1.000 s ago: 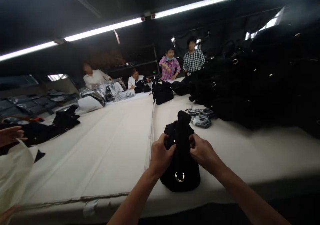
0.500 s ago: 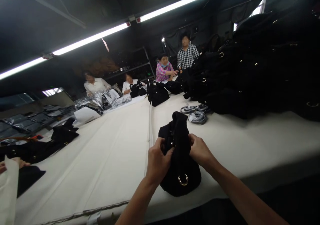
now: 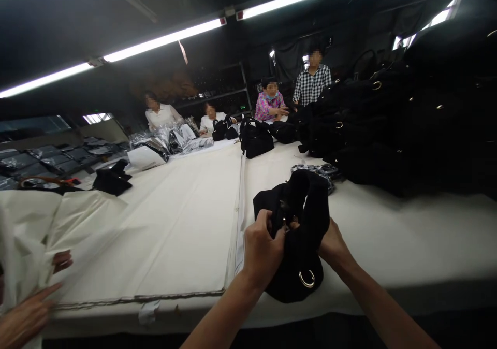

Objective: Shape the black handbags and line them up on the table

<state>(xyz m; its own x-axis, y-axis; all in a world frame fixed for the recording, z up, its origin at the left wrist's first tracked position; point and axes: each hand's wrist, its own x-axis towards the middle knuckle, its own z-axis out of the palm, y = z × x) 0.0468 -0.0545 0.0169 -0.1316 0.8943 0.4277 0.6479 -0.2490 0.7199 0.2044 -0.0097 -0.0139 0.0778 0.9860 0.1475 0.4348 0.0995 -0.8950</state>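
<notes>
Black, the bag (image 3: 289,284) stood handle (image 3: 318,204) up, work seemingly unfinished; left hand (image 3: 264,243) pinched its mouth (image 3: 278,215), grip of right hand (image 3: 336,243) unclear.

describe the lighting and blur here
Head view: tube lights glare white and slant across the top; head view: the handled black bag and black pile at right lose detail in darkness, though a gold ring glints; head view: the pile's lower edge blurs into the pale tabletop.
</notes>
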